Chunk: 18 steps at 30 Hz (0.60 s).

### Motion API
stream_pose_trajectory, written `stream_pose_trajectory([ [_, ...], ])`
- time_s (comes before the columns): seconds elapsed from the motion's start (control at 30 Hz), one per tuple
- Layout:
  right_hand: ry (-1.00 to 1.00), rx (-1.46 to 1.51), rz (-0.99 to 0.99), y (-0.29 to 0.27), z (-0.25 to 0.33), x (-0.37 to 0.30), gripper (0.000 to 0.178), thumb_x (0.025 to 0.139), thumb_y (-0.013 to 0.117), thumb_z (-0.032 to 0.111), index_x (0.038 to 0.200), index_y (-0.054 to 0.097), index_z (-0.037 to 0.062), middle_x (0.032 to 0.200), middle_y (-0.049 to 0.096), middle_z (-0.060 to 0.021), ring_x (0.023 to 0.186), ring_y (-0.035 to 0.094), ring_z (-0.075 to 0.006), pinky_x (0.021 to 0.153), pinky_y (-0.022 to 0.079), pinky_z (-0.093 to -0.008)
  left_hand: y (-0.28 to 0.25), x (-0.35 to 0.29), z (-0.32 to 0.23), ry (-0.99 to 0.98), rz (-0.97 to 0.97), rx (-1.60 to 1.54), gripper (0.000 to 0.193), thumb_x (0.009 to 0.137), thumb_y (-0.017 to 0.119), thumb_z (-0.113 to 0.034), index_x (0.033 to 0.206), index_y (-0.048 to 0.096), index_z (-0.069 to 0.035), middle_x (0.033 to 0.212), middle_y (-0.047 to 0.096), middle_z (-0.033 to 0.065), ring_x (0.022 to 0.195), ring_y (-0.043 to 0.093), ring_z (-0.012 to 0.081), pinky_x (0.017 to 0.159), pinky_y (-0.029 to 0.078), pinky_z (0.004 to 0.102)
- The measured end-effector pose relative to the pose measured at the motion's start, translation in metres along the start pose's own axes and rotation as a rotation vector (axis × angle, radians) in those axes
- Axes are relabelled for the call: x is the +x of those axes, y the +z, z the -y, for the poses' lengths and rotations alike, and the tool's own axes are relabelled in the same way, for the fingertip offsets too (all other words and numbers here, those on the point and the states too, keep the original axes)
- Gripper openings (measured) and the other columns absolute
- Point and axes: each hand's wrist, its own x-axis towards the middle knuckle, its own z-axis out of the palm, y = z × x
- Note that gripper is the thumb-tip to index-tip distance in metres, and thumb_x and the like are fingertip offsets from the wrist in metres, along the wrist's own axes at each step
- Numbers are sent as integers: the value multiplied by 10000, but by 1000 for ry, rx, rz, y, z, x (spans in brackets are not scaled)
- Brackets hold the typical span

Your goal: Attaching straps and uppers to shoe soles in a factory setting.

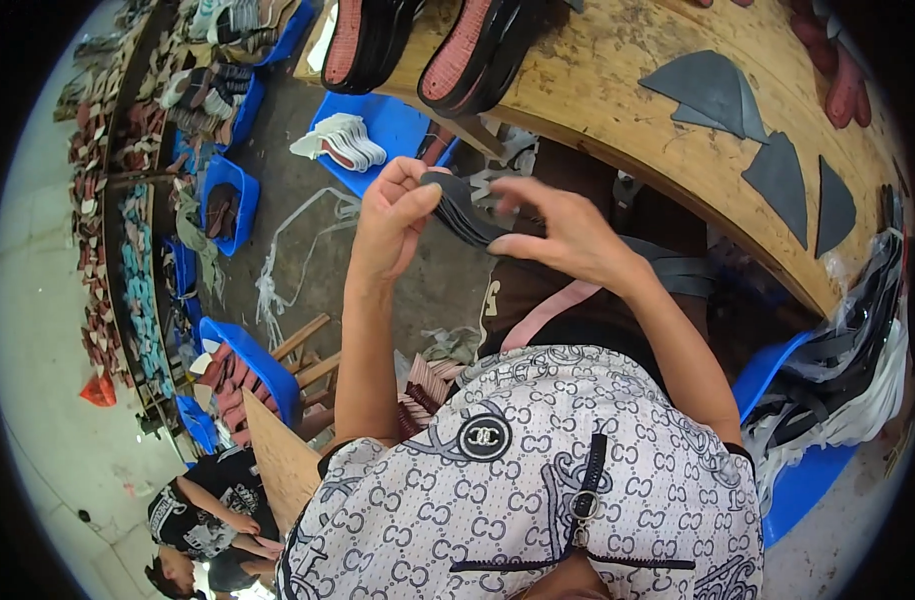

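Observation:
My left hand pinches one end of a small stack of curved dark grey sheet pieces, thumb on top. The stack is held in the air in front of my body, its layers slightly fanned. My right hand is at the stack's other end, thumb close to the lower edge and fingers spread apart, somewhat blurred. Whether the thumb touches the stack is hard to see. More dark grey cut pieces lie on the wooden table, some overlapping, others lying singly.
Black shoe soles with pink insoles stand at the table's left edge. Below is a blue bin with white shoe parts. Shelves of shoe parts line the left. At the right, strips hang over a blue bin. Another person is lower left.

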Motion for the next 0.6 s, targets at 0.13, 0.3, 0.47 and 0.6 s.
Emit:
stream_pose_trajectory([
  [0.13, 34, 81, 110, 4, -3, 13, 394, 813, 695, 290, 1077, 645, 2, 907, 680, -129, 860, 638, -220, 763, 484, -339, 10, -2, -9, 89, -27, 76, 239, 820, 682, -4, 975, 509, -60, 995, 656, 125, 874, 647, 167, 761, 511, 247],
  [0.3, 230, 138, 94, 0, 5, 14, 304, 893, 607, 233, 1024, 641, -39, 747, 617, -54, 712, 538, -111, 668, 449, -267, -18, -3, 10, 78, -130, 40, 245, 858, 678, -55, 1044, 519, -44, 985, 660, 97, 853, 646, 129, 717, 521, 243],
  [0.47, 27, -161, -307, 12, -13, 12, 255, 879, 553, 232, 973, 673, 29, 825, 664, -204, 789, 644, -376, 683, 497, -440, 0, -3, 10, -90, -175, 173, 304, 909, 647, -135, 1167, 561, 0, 963, 667, 74, 839, 648, 118, 690, 534, 259],
  [0.6, 124, -253, -244, 6, -18, 11, 227, 858, 571, 208, 980, 670, 44, 874, 677, -172, 806, 651, -362, 665, 509, -426, 3, -12, 11, -237, -117, 267, 273, 955, 560, -146, 1166, 579, 26, 922, 672, 98, 825, 649, 145, 718, 542, 277],
])
